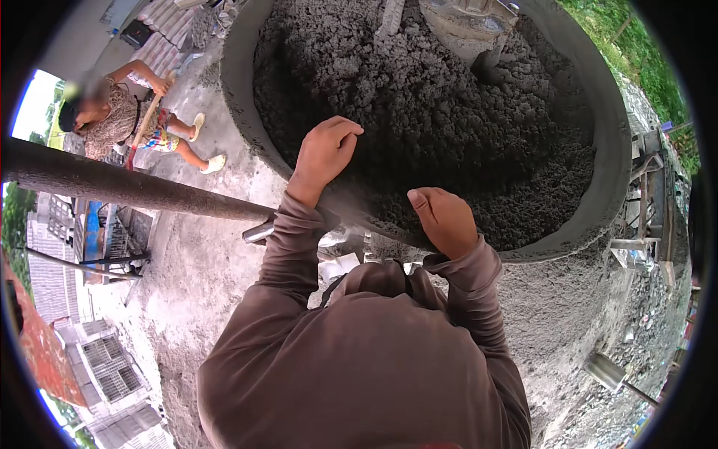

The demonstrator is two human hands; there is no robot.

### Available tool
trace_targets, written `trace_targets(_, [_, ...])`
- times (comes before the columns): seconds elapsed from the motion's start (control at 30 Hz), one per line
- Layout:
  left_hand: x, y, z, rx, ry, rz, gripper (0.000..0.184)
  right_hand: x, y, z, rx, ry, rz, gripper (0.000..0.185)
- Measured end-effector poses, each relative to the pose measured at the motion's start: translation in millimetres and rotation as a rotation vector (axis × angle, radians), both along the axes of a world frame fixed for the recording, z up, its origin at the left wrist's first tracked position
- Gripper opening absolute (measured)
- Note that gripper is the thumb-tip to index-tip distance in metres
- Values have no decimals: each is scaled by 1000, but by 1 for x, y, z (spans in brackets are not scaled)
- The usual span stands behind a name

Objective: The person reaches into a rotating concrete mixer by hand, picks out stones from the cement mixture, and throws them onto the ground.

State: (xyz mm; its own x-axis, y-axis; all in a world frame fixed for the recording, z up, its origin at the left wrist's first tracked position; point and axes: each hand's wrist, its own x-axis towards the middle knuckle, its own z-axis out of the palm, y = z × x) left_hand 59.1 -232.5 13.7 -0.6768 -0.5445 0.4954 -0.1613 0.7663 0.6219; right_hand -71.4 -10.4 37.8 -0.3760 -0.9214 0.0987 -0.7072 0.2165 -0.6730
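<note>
A large round mixer pan (617,150) stands in front of me, holding wet grey mortar (419,112) with a coarse, lumpy surface. My left hand (325,153) is raised over the near-left part of the rim, its fingers curled in and nothing visible in them. Over the near rim is my right hand (445,221), thumb sticking out to the left; its other fingers are mostly hidden behind the back of the hand. Between the hands and the mortar hangs a faint dusty blur. The mixer's central hub (471,34) and a mortar-coated arm (390,19) rise from the mix.
A thick metal pole (134,187) crosses from the left toward the pan. Beyond it, another person (112,120) grips a long-handled tool (146,127). Concrete ground (194,299) surrounds the mixer. A metal tool with a handle (604,372) lies at lower right, near rubble.
</note>
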Motion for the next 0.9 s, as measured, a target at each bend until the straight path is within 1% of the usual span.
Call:
trace_targets(0.03, [0, 1, 1, 9, 8, 18, 12, 0, -1, 3, -120, -35, -40, 35])
trace_targets(0.07, [0, 1, 3, 6, 13, 23, 12, 0, -1, 5, -123, -31, -35, 35])
trace_targets(0.13, [1, 2, 7, 9, 17, 67, 11, 0, -1, 8, -199, -21, -83, 23])
trace_targets(0.17, [2, 1, 7, 6, 20, 74, 11, 0, -2, 8, -202, -20, -75, 23])
trace_targets(0.23, [2, 1, 6, 6, 68, 120, 12, 0, -3, 4, -284, -15, -127, 14])
trace_targets(0.27, [2, 1, 7, 2, 68, 127, 12, 0, -3, 2, -288, -16, -119, 14])
trace_targets(0.33, [2, 3, 10, -10, 115, 177, 16, 0, -3, 0, -386, -158, -179, 10])
trace_targets(0.37, [3, 2, 10, -11, 114, 181, 16, -1, -2, 1, -386, -160, -175, 10])
trace_targets(0.43, [4, 0, 8, -20, 241, 181, 24, -2, -2, 3, -329, -122, -246, 11])
trace_targets(0.47, [5, -1, 8, -21, 240, 183, 24, -4, 0, 2, -329, -124, -243, 11])
trace_targets(0.53, [9, -2, 10, -67, 307, 270, 30, -8, 1, 0, -270, 57, -156, 12])
trace_targets(0.57, [10, -1, 11, -68, 307, 273, 30, -8, 0, -1, -271, 56, -154, 12])
trace_targets(0.63, [12, 0, 13, -131, 399, 380, 30, -6, -4, -4, -382, 93, -100, 13])
trace_targets(0.7, [14, 1, 15, -131, 444, 386, 31, -4, -5, -5, -356, 69, -103, 12])
trace_targets(0.77, [17, -2, 14, -273, 476, 447, 30, -2, -6, -5, -326, 46, -111, 12])
trace_targets(0.9, [22, 1, 15, -367, 496, 493, 30, 0, -4, -5, -299, 33, -61, 8])
